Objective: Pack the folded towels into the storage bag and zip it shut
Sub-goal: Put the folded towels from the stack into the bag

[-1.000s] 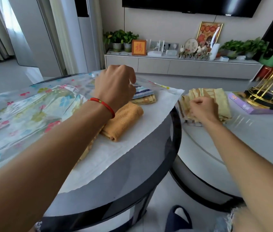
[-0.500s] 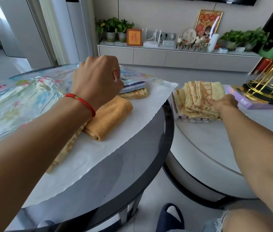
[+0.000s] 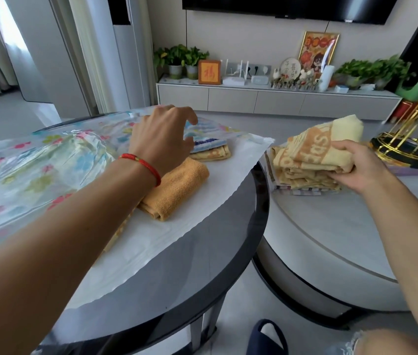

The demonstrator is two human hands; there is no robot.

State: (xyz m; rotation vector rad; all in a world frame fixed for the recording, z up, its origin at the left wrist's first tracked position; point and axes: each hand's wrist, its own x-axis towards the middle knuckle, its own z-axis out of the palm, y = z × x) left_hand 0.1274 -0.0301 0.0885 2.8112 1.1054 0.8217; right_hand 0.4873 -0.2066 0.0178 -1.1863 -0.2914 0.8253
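- Head view: the left hand [image 3: 163, 139], a red cord bracelet [image 3: 142, 163] on its wrist, reaches over the storage bag [image 3: 36, 172], a clear plastic bag printed with coloured flowers that lies flat on the dark round bench [image 3: 197, 267].
- The left grip is loosely curled near the bag's upper layer at its mouth; whether the fingers actually pinch the plastic cannot be told, as the hand hides its own fingertips.
- Just below that hand's wrist, a folded orange towel [image 3: 177, 188] lies on the bag's white lower flap [image 3: 172, 242], touching the forearm's far side.
- Beyond the left fingers, a small stack of a blue-striped towel [image 3: 209, 144] over a yellow one [image 3: 213, 155] sits under the bag's clear top layer.
- The right hand [image 3: 356, 162] is well apart from the bag, over the lower white bench [image 3: 330, 226] to the right.
- The right grip is closed on a folded yellow-and-orange towel [image 3: 323, 144] with lettering, thumb on top, fingers beneath; the towel tilts up at its far end.
- That towel is raised just above a pile of folded towels [image 3: 302, 179] resting on the white bench beside the dark bench's rim.
- A gold wire stand [image 3: 412, 147] stands behind the right hand.
- A dark slipper [image 3: 266, 339] shows on the floor below.
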